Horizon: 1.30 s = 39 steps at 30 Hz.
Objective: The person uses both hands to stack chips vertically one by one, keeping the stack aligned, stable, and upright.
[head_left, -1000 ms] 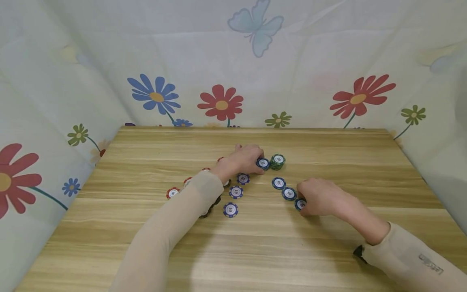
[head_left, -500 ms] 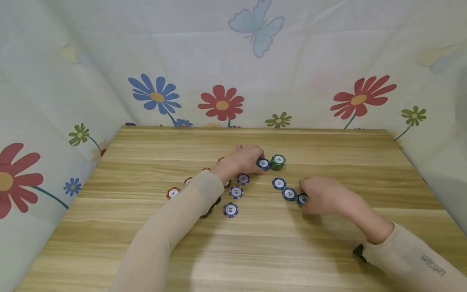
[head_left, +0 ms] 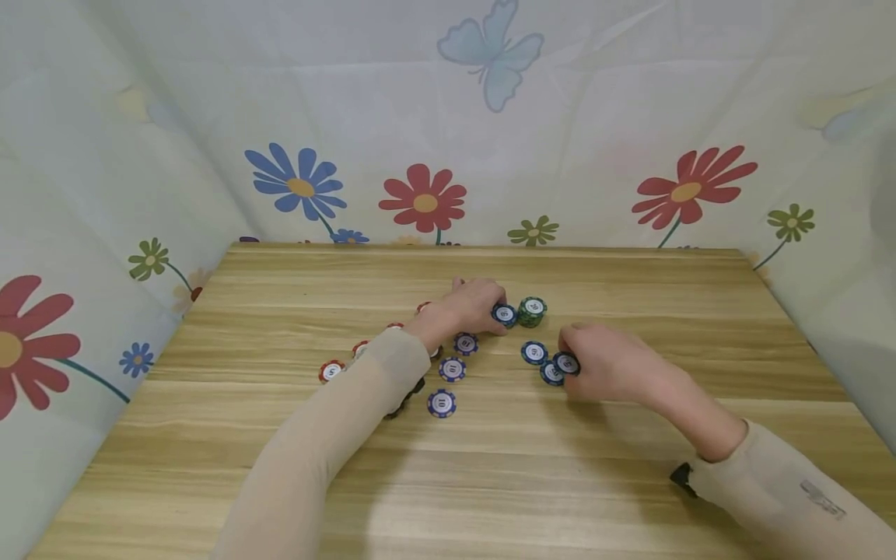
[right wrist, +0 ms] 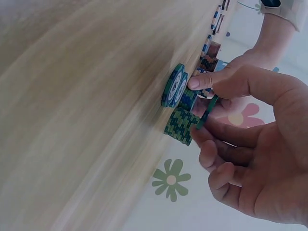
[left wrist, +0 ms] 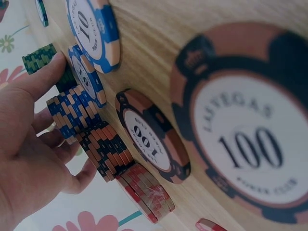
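In the head view my left hand (head_left: pixel 467 305) holds the side of a short stack of blue-green poker chips (head_left: pixel 504 313), thumb on the near side and fingers beyond. A taller green chip stack (head_left: pixel 532 311) stands right beside it. My right hand (head_left: pixel 612 362) pinches a single blue-green poker chip (head_left: pixel 567 363) between thumb and fingertips. In the right wrist view this chip (right wrist: pixel 208 111) is lifted off the table and seen nearly edge-on. In the head view it partly overlaps one flat blue-green chip (head_left: pixel 551 375); another (head_left: pixel 534 353) lies just beyond.
Several blue chips marked 10 (head_left: pixel 452 369) lie left of centre. Red chips (head_left: pixel 332 371) are spread farther left, partly behind my left arm. The left wrist view shows brown-black 100 chips (left wrist: pixel 149 139) and stacks of blue (left wrist: pixel 72 113), brown (left wrist: pixel 106 149) and red (left wrist: pixel 147 192) chips.
My right hand has picked up the nearest blue-green chip from the row and brought it left and away, over the neighbouring chip. My left hand stays at its stack.
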Each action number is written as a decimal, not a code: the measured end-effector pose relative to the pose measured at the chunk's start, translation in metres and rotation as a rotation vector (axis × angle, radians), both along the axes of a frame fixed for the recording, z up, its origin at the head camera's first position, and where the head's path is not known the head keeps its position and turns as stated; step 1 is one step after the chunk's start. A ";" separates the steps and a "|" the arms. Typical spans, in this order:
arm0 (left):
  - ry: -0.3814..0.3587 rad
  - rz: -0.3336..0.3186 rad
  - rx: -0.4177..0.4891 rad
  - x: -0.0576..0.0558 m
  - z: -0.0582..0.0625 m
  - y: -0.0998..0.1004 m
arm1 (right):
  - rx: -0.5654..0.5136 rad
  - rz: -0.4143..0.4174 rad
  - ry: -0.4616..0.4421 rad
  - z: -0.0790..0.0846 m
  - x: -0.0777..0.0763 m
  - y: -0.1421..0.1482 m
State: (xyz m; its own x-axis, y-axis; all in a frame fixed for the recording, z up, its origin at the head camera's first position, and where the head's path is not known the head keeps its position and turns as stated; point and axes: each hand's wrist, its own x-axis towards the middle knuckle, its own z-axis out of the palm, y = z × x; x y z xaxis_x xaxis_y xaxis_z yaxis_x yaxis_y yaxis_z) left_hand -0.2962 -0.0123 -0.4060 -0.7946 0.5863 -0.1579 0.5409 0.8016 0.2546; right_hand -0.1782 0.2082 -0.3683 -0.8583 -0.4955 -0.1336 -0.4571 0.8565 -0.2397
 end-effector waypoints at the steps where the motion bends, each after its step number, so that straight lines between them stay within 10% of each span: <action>1: 0.000 0.000 0.000 0.000 0.000 0.000 | -0.011 -0.003 0.007 0.000 -0.001 -0.001; 39: -0.041 0.025 0.074 0.002 0.000 -0.005 | -0.164 0.041 0.340 -0.024 -0.043 -0.043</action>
